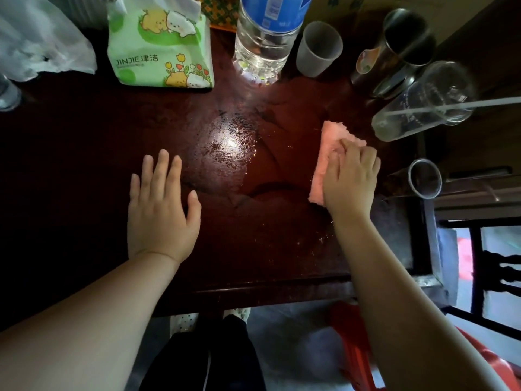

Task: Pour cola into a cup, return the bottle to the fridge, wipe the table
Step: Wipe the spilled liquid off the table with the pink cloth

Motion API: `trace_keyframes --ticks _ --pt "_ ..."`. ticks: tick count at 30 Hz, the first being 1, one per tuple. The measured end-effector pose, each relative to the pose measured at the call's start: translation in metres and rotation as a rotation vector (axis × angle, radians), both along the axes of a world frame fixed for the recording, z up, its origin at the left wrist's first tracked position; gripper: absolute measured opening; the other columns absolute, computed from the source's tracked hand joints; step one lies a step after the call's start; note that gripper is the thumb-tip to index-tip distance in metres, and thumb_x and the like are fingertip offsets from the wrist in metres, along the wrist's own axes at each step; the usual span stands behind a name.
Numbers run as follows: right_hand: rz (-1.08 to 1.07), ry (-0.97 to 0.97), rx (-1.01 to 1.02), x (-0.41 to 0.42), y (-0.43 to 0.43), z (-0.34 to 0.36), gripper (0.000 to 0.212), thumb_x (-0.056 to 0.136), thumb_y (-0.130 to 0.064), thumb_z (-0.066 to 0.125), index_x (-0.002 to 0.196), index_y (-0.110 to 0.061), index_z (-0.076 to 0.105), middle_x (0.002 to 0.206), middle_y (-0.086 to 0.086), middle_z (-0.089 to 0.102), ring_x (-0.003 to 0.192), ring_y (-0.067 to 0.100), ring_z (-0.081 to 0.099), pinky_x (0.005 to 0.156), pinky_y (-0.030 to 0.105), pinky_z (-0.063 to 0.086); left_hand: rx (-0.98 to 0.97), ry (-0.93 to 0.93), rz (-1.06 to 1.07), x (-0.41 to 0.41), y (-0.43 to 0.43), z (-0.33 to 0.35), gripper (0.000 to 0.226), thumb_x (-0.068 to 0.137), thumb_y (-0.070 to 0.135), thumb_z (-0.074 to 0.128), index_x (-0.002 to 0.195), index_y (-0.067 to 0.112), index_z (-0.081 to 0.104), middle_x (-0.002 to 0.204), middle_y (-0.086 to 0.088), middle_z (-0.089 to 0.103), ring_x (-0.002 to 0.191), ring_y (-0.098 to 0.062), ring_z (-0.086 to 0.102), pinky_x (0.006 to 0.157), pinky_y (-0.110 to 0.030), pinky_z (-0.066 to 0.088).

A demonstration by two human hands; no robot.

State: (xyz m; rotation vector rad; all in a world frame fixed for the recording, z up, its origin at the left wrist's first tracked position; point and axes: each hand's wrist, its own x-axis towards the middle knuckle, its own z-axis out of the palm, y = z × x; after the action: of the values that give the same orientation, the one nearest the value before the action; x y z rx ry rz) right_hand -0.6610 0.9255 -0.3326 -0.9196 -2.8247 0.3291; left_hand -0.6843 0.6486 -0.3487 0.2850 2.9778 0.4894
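two hands are over a dark red-brown table [253, 249], seen from above. left hand [160, 210] lies palm down on the bare wood near the front edge, fingers straight and a little spread, holding nothing. right hand [351, 182] lies on top of a pink cloth [324, 162] towards the right side of the table. its fingers are laid along the cloth and press it flat against the wood, not wrapped round it. the cloth sticks out past the fingertips and along the thumb side.

between the hands, a wet patch [228, 148] shines on the wood, with streaks running from it towards the cloth.

along the far edge stand a green tissue pack [160, 49] with cartoon animals, a clear water bottle [265, 38] with a blue label, and a frosted grey cup [318, 49] just beside the bottle. further right are a metal cup [400, 43] and a tall clear glass [423, 103] with a straw [451, 106] across it. a small clear cup [424, 179] stands at the right edge, near the right hand but apart from it. what it holds cannot be told. a white plastic bag [42, 46] sits in the far left corner. a red stool [355, 348] shows on the floor below the table's front edge.
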Motion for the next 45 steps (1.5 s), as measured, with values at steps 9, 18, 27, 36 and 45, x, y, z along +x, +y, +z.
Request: trace_keyframes --ticks 9,18,27,36,45 --pt "0.190 -0.052 -0.121 -0.009 -0.001 -0.017 0.066 0.091 -0.038 -0.001 0.151 -0.009 0.005 0.159 0.007 0.003 0.146 0.016 -0.006 0.119 0.034 -0.006 -0.016 0.000 -0.002 -0.001 0.001 -0.002 0.063 0.093 0.037 0.027 0.149 0.008 0.028 0.158 -0.011 0.021 0.148 -0.028 0.011 0.120 -0.043 0.007" --pt "0.571 -0.005 -0.293 -0.053 0.004 -0.015 0.057 0.088 -0.009 0.030 0.145 -0.007 0.032 0.154 0.009 0.026 0.145 0.017 0.017 0.120 0.035 0.007 -0.020 -0.012 0.002 0.000 0.001 0.000 0.063 0.094 0.039 0.024 0.150 0.010 0.025 0.159 -0.009 0.018 0.148 -0.025 0.008 0.121 -0.041 0.006" --pt "0.660 -0.029 -0.407 -0.053 0.006 -0.011 0.073 0.069 0.000 0.031 0.140 -0.008 0.043 0.151 0.006 0.034 0.144 0.019 0.021 0.119 0.029 0.009 -0.013 -0.023 0.009 0.001 0.001 0.002 0.058 0.098 0.032 0.035 0.151 0.010 0.024 0.160 -0.008 0.016 0.148 -0.024 0.006 0.121 -0.041 0.004" --pt "0.929 -0.078 -0.333 -0.084 -0.006 -0.008 0.075 0.067 0.001 0.032 0.140 -0.008 0.043 0.150 0.010 0.036 0.143 0.024 0.022 0.119 0.037 0.013 -0.034 -0.032 0.009 0.001 0.003 0.004 0.058 0.098 0.034 0.033 0.151 0.011 0.022 0.160 -0.007 0.014 0.149 -0.023 0.004 0.121 -0.039 0.001" --pt "0.963 -0.035 -0.271 -0.070 -0.041 -0.017 0.071 0.071 -0.016 0.026 0.138 -0.003 0.044 0.147 0.013 0.040 0.141 0.028 0.027 0.118 0.042 0.016 -0.034 -0.043 0.016 0.000 0.002 0.004 0.060 0.097 0.036 0.028 0.151 0.013 0.022 0.161 -0.005 0.013 0.149 -0.022 0.004 0.121 -0.038 0.001"
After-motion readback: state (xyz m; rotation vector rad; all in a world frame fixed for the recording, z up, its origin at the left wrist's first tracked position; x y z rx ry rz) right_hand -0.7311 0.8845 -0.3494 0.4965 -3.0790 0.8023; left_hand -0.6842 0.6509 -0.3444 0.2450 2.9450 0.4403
